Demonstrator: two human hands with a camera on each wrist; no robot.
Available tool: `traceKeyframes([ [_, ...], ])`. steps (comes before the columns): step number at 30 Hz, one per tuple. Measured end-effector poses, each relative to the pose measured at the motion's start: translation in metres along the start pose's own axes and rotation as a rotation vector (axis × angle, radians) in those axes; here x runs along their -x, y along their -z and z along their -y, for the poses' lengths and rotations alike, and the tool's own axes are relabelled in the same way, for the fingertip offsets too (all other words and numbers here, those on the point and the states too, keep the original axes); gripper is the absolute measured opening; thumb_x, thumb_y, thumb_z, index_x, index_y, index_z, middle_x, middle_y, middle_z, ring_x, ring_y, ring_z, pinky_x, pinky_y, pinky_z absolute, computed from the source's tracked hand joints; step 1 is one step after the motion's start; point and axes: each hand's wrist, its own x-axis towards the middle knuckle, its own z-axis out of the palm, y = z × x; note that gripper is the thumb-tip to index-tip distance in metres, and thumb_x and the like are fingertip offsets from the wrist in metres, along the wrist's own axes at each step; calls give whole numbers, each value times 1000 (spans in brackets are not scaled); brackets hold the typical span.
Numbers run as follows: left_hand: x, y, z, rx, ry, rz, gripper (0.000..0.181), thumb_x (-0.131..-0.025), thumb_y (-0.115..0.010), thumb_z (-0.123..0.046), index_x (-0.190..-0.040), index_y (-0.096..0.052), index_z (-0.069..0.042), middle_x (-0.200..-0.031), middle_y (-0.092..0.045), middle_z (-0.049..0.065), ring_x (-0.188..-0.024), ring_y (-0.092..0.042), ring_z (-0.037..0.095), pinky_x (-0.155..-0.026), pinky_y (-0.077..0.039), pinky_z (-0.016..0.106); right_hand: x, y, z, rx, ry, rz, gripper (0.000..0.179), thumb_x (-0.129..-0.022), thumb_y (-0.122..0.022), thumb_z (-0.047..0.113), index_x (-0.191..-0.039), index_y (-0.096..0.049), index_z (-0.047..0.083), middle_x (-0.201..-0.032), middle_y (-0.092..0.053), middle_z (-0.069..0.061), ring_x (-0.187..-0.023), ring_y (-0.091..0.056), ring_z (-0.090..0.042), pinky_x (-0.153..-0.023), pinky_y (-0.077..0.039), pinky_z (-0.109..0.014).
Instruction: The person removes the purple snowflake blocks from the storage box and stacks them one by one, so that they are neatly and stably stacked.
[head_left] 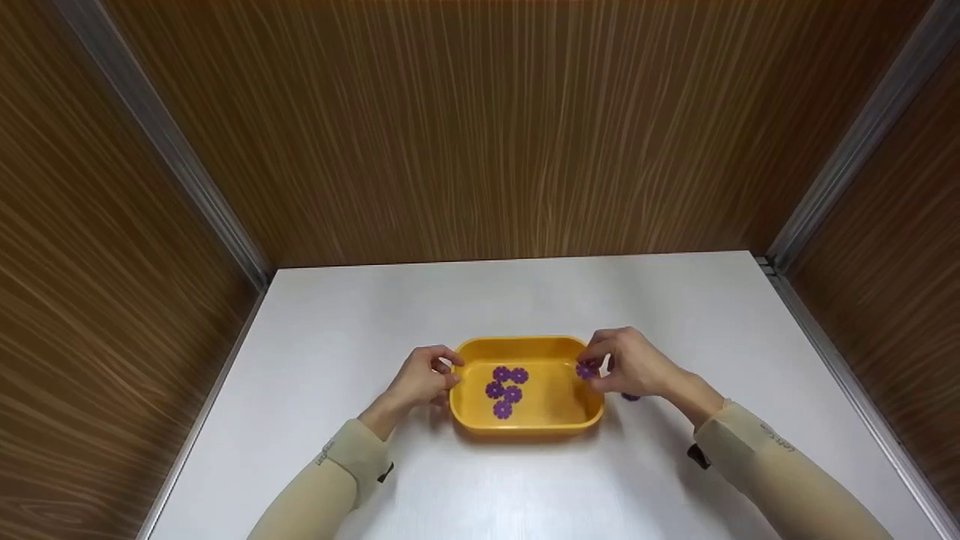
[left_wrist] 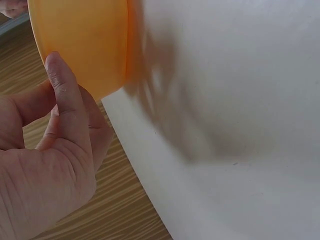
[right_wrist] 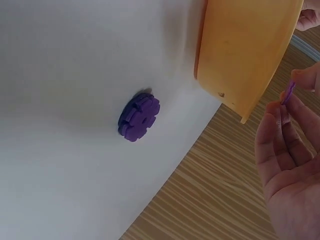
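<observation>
A yellow tray with rounded corners stands on the white table, and several purple flower-shaped discs lie flat in its left half. At the tray's left end my left hand grips the rim; in the left wrist view one fingertip lies against the outer wall. Over the right end, my right hand pinches one purple flower disc between thumb and fingertips. Outside the tray, partly hidden below that hand in the head view, purple flower discs sit on the table, seemingly stacked.
The white table spreads around the tray on all sides. Brown wood-grain panels rise behind it and at both sides, with grey metal strips at the corners.
</observation>
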Motion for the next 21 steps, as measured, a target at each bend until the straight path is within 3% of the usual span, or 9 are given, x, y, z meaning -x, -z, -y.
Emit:
traceKeyframes([
  [5,0,0,1,-12,5,-6,22,-102,-75,-2,-124,-76,-6,-97,-57,4,-68,-62,15,-61,-66,28,6,0,-4,-16,10,-23,27,-81,-91,3,-107,-89,10,-94,-81,-6,-82,-77,-26,-66,-66,-26],
  [21,0,0,-1,-2,15,-7,22,-102,-75,-1,-124,-76,-5,-97,-57,4,-68,-61,14,-60,-65,27,30,3,-20,-19,-42,-102,30,-79,-89,2,-108,-89,8,-94,-82,-3,-82,-77,-20,-65,-69,-35],
])
